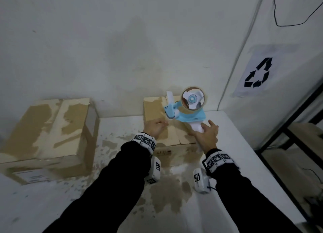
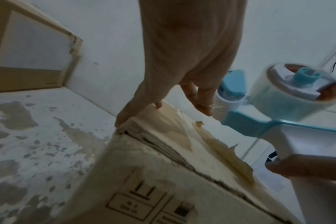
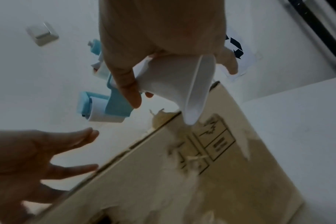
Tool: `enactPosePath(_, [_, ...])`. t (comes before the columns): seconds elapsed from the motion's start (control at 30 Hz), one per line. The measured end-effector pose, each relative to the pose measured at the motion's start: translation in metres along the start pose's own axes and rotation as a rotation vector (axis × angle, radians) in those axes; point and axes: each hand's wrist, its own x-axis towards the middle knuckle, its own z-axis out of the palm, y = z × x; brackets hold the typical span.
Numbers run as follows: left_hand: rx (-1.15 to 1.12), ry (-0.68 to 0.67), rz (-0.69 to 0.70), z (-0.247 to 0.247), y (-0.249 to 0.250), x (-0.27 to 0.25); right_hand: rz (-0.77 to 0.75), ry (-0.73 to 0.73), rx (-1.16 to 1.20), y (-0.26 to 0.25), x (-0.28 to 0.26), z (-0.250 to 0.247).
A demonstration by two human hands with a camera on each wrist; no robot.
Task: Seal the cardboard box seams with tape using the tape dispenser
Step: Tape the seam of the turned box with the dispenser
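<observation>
A small cardboard box (image 1: 174,136) with torn, peeled top flaps stands on the white table (image 1: 236,154) against the wall. My left hand (image 1: 155,128) rests on its top left part with straight fingers, the fingertips near the centre seam (image 2: 230,156). My right hand (image 1: 208,134) grips the white handle of a blue and white tape dispenser (image 1: 188,107), which carries a clear tape roll (image 2: 290,94). The dispenser hangs tilted above the box's far right part, its roller (image 3: 104,112) clear of the cardboard. The box's front face (image 2: 148,201) bears printed handling marks.
A larger cardboard box (image 1: 49,133) with the same peeled surface sits at the left on the table. The tabletop in front is stained and patchy (image 1: 166,196). A recycling sign (image 1: 257,73) hangs on the right wall; a black metal frame (image 1: 288,136) stands past the table's right edge.
</observation>
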Motion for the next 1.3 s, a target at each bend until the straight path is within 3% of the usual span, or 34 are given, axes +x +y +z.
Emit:
enactPosePath(0.17, [0.064,0.061,-0.033,0.012,-0.011,0.004,-0.014,-0.121,0.109,0.015,0.011,-0.004])
enactPosePath(0.37, [-0.105,0.036,-0.131,0.02,-0.025,-0.021,-0.066,-0.144,0.164,0.036,-0.003,-0.019])
enactPosePath(0.5, [-0.1,0.043,-0.062,0.021,-0.022,-0.03,-0.214,-0.138,0.165,0.038,-0.013,-0.03])
enactPosePath(0.63, [0.003,0.074,0.083,0.012,0.0,-0.02,-0.21,-0.164,0.248,0.022,-0.017,-0.036])
enactPosePath(0.8, [-0.031,0.015,-0.011,-0.004,0.033,-0.001,-0.167,-0.283,0.278,-0.005,-0.018,-0.038])
enactPosePath(0.97, [0.237,0.048,0.036,-0.011,0.047,0.028,-0.135,-0.269,0.264,-0.016,-0.021,-0.03])
enactPosePath(1.1, [0.45,0.188,0.117,-0.033,0.052,0.053,-0.137,-0.285,0.281,-0.022,-0.025,-0.033])
enactPosePath(1.3, [0.53,0.114,0.249,-0.036,0.066,0.082,-0.106,-0.193,0.225,-0.027,-0.016,-0.024])
